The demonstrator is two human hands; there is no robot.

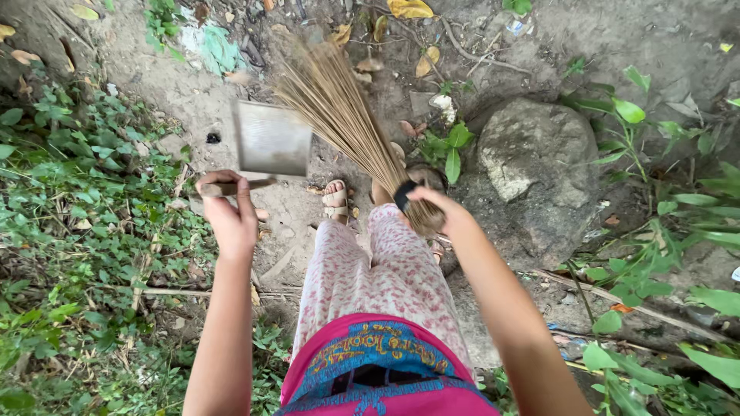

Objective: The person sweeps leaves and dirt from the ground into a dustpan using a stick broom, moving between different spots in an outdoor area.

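Right hand [443, 212] closed on broom [339, 115] at its bound neck, just left of the rock [536, 166]; bristles light, springy. Left hand [231, 216] clamps the dustpan [271, 139] by its thin handle; flat, stiff, light.

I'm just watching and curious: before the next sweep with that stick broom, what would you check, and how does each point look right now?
1. Right hand grips the broom at its bound end: ok.
2. Left hand holds the dustpan by its handle: ok.
3. Dustpan down at the ground: not ok, it is raised.
4. Broom bristles on the soil: cannot tell, they are blurred.
5. Sandalled foot apart from the bristles: ok.
6. Fallen leaves to gather: ok, several lie ahead.
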